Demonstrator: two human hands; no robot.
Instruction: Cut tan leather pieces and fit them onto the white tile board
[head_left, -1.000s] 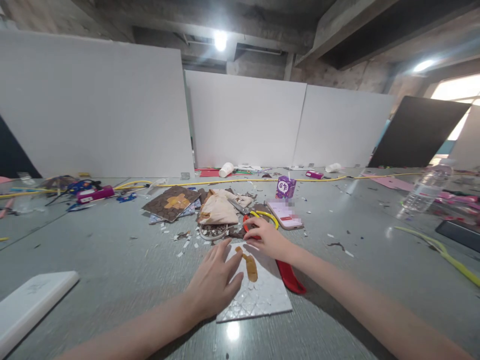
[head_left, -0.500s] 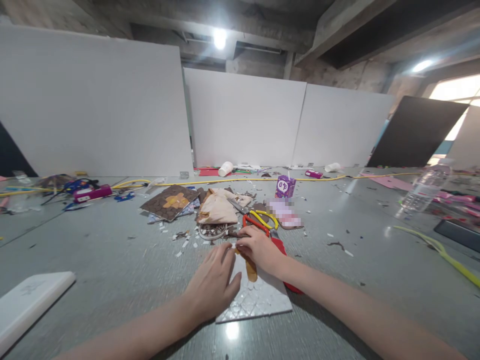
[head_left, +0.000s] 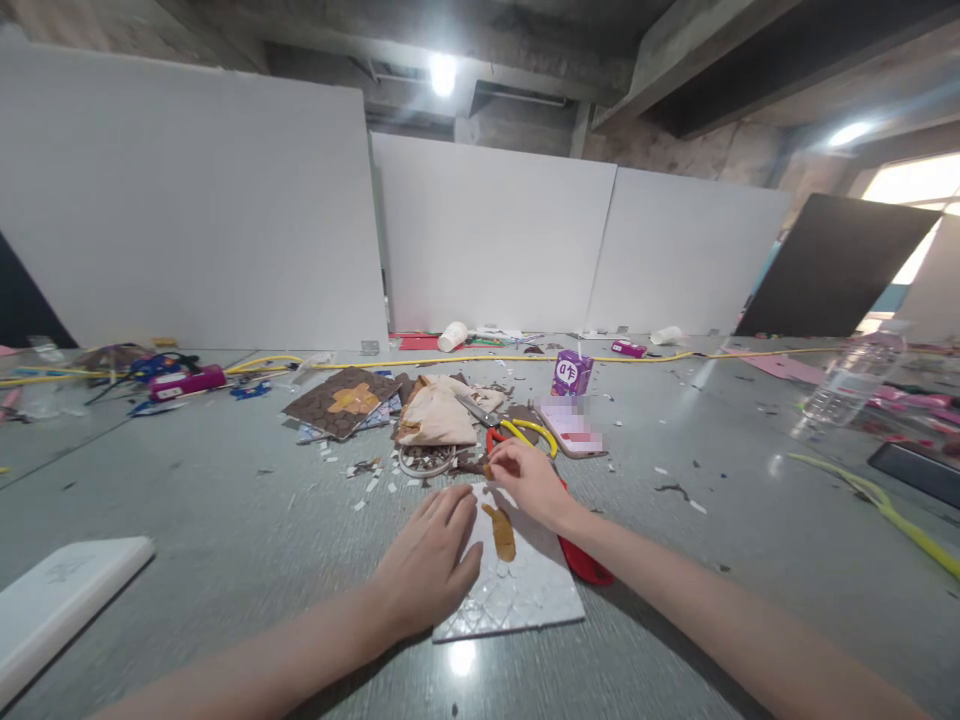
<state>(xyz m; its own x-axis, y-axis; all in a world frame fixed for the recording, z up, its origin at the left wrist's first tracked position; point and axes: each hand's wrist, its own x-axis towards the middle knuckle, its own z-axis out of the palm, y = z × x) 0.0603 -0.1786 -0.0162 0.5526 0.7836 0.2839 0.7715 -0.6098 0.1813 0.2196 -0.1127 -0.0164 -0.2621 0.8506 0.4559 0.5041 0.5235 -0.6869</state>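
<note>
A white mosaic sheet (head_left: 517,595) lies on the grey table in front of me, with a few brown pieces (head_left: 502,532) stuck near its top. My left hand (head_left: 427,565) rests flat on the sheet's left edge, fingers spread. My right hand (head_left: 529,480) hovers at the sheet's far edge and pinches a small brown tile piece (head_left: 488,468) between thumb and fingertip. A red tool (head_left: 581,560) lies under my right wrist beside the sheet.
Beyond my hands lie yellow-handled scissors (head_left: 534,432), a phone (head_left: 571,428), a purple drink carton (head_left: 571,374), a beige bag (head_left: 435,415), a brown mosaic sheet (head_left: 341,402) and scattered chips. A white box (head_left: 60,600) sits front left, a bottle (head_left: 851,380) right.
My right hand came back onto the sheet's top by the brown pieces, then lifted away to the far edge with a small brown piece pinched. The left hand stayed put.
</note>
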